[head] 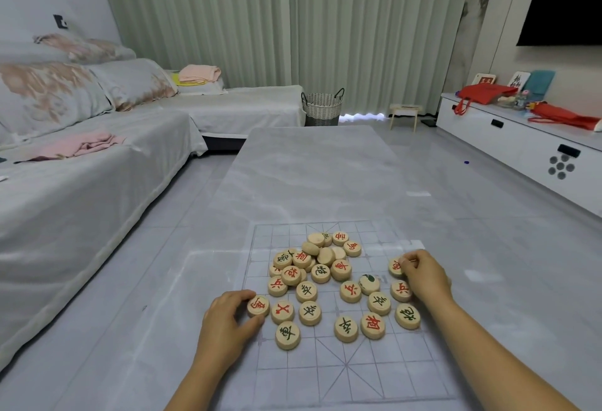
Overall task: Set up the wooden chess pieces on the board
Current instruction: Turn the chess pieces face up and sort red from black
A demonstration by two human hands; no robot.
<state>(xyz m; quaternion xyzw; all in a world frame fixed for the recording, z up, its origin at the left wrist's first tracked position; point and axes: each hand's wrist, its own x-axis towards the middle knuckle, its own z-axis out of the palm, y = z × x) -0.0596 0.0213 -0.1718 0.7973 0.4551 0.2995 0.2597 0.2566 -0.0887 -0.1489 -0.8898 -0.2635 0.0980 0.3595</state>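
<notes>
Board: thin translucent gridded sheet (358, 374), flat on the grey marbled desk (309, 176), lower centre of the frame.
Left hand (228, 321): thumb and fingers pinch a round pale wooden piece with a red character (258, 306) at the sheet's left edge.
Right hand (425, 275): fingertips pinch another red-marked wooden disc (395, 267), right of centre.
Other wooden pieces (321, 260): heaped and scattered mid-sheet.

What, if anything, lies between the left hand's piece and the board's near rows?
Nothing visible does: the left hand grips a red-marked piece near the left edge of the board, and the near rows are bare; a green-marked piece sits right of that path.
</notes>
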